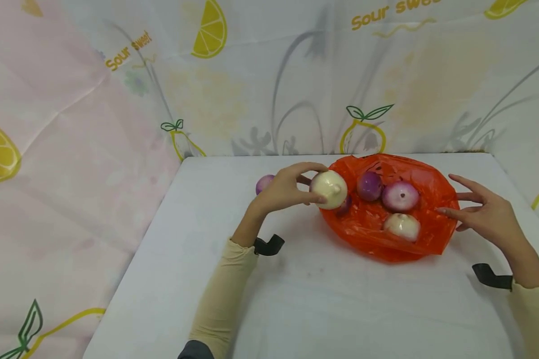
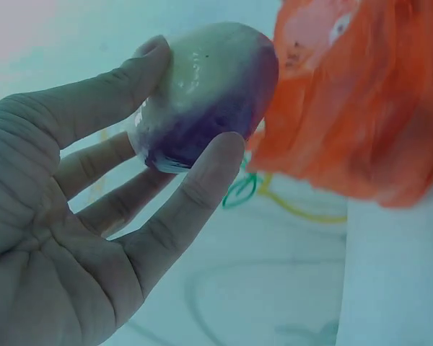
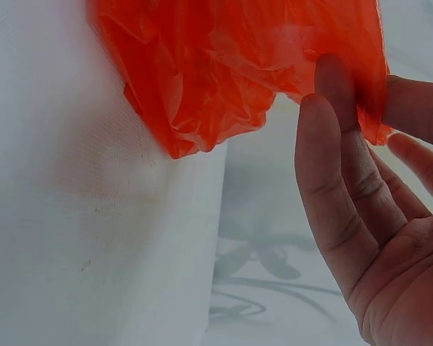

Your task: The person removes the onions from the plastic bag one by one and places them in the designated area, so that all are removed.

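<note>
My left hand (image 1: 287, 188) grips a pale onion (image 1: 329, 190) between thumb and fingers at the left rim of a red plastic bag (image 1: 364, 234). Seen from the left wrist, this onion (image 2: 209, 94) is white on one side and purple on the other. Inside the spread bag lie a dark purple onion (image 1: 370, 186), a lighter purple onion (image 1: 401, 196) and a whitish onion (image 1: 403, 227). Part of another purple onion (image 1: 343, 205) shows below the held one. On the bag's right side, my right hand (image 1: 489, 212) pinches the plastic edge between thumb and fingers.
A purple onion (image 1: 264, 184) sits on the white table (image 1: 341, 309) left of the bag, partly behind my left hand. Lemon-printed cloth (image 1: 260, 89) hangs behind the table and along its left side. A black wrist mount (image 1: 269, 245) juts from my left sleeve.
</note>
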`<control>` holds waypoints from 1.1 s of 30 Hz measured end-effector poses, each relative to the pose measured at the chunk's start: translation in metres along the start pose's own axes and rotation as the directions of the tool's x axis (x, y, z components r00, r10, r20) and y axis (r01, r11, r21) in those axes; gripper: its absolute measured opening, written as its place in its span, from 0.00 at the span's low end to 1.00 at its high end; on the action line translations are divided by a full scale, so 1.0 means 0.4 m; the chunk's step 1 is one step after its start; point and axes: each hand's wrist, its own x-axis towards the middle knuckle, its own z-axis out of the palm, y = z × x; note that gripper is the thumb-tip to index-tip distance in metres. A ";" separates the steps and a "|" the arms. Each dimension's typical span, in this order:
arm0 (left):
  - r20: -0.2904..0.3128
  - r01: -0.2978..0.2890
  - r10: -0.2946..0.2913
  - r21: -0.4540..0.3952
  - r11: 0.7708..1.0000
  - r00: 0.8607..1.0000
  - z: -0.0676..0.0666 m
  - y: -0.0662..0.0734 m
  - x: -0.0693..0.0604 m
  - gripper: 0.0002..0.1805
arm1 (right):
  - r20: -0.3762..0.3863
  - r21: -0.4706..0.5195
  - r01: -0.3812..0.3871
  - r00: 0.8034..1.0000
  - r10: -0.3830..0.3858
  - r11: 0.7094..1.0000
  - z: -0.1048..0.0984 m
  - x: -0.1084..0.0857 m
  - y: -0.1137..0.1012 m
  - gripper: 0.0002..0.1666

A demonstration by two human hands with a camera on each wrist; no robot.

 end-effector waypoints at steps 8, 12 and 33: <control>-0.145 0.109 -0.113 -0.036 0.993 0.983 -0.107 -0.049 -0.061 0.32 | -0.001 -0.010 -0.012 1.000 0.012 1.000 0.001 -0.003 0.007 0.48; -0.205 0.133 -0.139 -0.042 0.990 0.969 -0.166 -0.082 -0.093 0.33 | -0.001 0.001 -0.010 1.000 0.010 1.000 0.003 -0.004 0.006 0.48; -0.368 0.310 -0.381 -0.238 0.921 0.848 -0.287 -0.293 -0.202 0.34 | -0.004 -0.014 0.022 1.000 -0.022 1.000 -0.004 -0.002 0.005 0.47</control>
